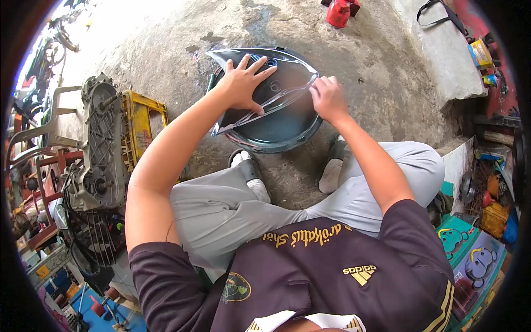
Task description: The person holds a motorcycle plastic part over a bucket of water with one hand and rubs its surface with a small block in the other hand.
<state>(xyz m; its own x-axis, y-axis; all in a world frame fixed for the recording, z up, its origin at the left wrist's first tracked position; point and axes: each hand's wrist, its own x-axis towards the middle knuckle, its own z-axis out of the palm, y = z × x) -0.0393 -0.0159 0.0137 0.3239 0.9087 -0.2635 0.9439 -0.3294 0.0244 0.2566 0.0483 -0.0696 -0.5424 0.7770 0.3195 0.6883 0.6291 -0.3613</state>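
Observation:
A clear plastic bag (301, 74) with a dark, flat, pointed piece (282, 88) inside lies over a round black basin (276, 146) on the ground. My left hand (243, 86) rests palm down on the bag's left part, its fingers spread. At the bag's right corner my right hand (329, 98) is closed, with its fingertips on the edge of the plastic. The basin's inside shows below the bag and looks bluish grey; its upper part is largely covered.
A metal engine casing (103, 144) stands on the left beside a yellow crate (138, 127). At the top is a red container (338, 14). A concrete ledge (437, 55) runs along the upper right. My feet (331, 176) are just below the basin. Boxes (475, 260) lie at the lower right.

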